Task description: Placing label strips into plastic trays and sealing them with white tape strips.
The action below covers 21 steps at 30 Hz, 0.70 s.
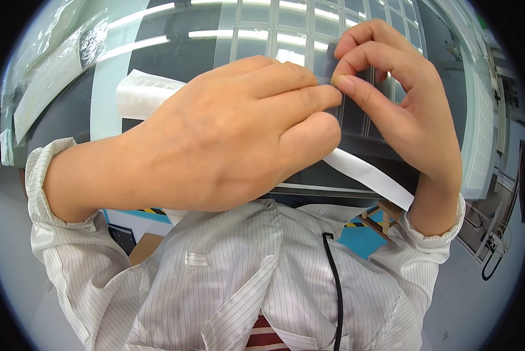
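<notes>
Left hand (227,140) and right hand (391,99) meet fingertip to fingertip, both pinching the same small spot on a dark gridded panel (297,35). White strip (367,172) runs under the hands, across the panel's near edge.

Bright overhead strip lights glare off the glossy panel (157,70); fisheye edges bend.

Both hands (332,88) pinched together, crowding the middle of the dark glossy panel with a grid of clear rectangular cells (309,35), long white paper strip (367,172) crossing beneath the right wrist, panel's upper left bare
</notes>
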Available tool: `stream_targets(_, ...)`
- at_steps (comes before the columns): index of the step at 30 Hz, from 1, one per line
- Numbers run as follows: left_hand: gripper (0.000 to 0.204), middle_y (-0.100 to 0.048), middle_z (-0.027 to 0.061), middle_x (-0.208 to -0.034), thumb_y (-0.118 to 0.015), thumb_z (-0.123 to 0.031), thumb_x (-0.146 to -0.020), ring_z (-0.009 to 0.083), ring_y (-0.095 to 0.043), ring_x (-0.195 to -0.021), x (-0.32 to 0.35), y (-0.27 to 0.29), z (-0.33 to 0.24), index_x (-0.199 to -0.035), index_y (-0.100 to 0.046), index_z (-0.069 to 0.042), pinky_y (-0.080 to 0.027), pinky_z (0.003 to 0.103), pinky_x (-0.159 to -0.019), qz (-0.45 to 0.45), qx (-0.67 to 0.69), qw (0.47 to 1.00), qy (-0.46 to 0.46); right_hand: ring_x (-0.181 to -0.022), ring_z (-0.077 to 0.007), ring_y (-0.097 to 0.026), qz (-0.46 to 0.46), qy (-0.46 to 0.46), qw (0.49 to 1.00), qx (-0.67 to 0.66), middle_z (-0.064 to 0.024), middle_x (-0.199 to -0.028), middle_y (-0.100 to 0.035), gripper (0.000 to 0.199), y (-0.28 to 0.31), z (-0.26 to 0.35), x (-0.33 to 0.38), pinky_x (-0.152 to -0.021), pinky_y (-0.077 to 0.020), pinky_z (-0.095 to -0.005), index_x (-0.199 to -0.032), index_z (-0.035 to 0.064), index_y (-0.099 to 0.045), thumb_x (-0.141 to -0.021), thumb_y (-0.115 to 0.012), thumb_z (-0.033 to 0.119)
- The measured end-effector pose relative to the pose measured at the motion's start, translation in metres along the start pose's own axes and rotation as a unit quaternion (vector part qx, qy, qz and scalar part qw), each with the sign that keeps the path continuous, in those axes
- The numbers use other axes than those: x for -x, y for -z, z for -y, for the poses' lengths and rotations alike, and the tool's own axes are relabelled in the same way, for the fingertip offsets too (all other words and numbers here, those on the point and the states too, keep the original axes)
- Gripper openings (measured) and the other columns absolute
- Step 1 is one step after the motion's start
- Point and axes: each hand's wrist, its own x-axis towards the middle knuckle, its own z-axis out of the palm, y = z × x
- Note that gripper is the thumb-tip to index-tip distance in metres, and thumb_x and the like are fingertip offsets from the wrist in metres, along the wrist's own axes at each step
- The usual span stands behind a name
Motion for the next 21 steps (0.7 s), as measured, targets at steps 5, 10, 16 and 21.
stream_targets(5,0.02,-0.068,0.0242,-0.108,-0.067,0.002,-0.068,0.0359,-0.068,-0.091,-0.007,-0.004,-0.002,-0.084,-0.056,0.006,-0.058,0.04,-0.074,0.02,-0.052,0.998,-0.004,-0.087,-0.0135,-0.055,-0.022,-0.005,0.999,-0.031,-0.0077,-0.106,-0.063,0.005,0.0,-0.005,0.007,-0.072,-0.0406,-0.0249,-0.089,-0.0014,-0.067,-0.09,-0.065,0.003)
stream_targets(10,0.02,-0.067,0.0255,-0.104,-0.066,-0.002,-0.069,0.0354,-0.067,-0.091,-0.012,-0.008,-0.006,-0.084,-0.056,0.007,-0.059,0.039,-0.076,0.021,-0.073,0.997,-0.01,-0.091,-0.0143,-0.055,-0.013,-0.008,0.999,-0.049,-0.0072,-0.108,-0.062,0.007,0.0,-0.004,0.014,-0.073,-0.041,-0.0252,-0.093,-0.0004,-0.066,-0.086,-0.068,0.0)
stream_targets(16,0.019,-0.068,0.0265,-0.101,-0.068,-0.004,-0.071,0.036,-0.069,-0.09,-0.018,-0.012,-0.014,-0.082,-0.057,0.007,-0.06,0.04,-0.075,0.07,-0.081,0.994,-0.004,-0.091,-0.015,-0.055,-0.02,-0.014,1.0,-0.017,-0.0057,-0.106,-0.061,0.013,0.0,-0.008,0.025,-0.074,-0.0408,-0.0252,-0.089,0.0008,-0.063,-0.079,-0.071,-0.004)
stream_targets(21,0.013,-0.07,0.0272,-0.097,-0.068,-0.003,-0.075,0.0366,-0.072,-0.09,-0.01,-0.028,-0.02,-0.077,-0.059,0.006,-0.063,0.041,-0.073,0.03,-0.089,0.995,-0.037,-0.089,-0.0146,-0.054,-0.018,-0.024,0.999,-0.031,-0.0056,-0.103,-0.06,0.011,0.0,-0.011,0.031,-0.076,-0.0405,-0.0245,-0.089,0.0013,-0.062,-0.082,-0.07,0.0)
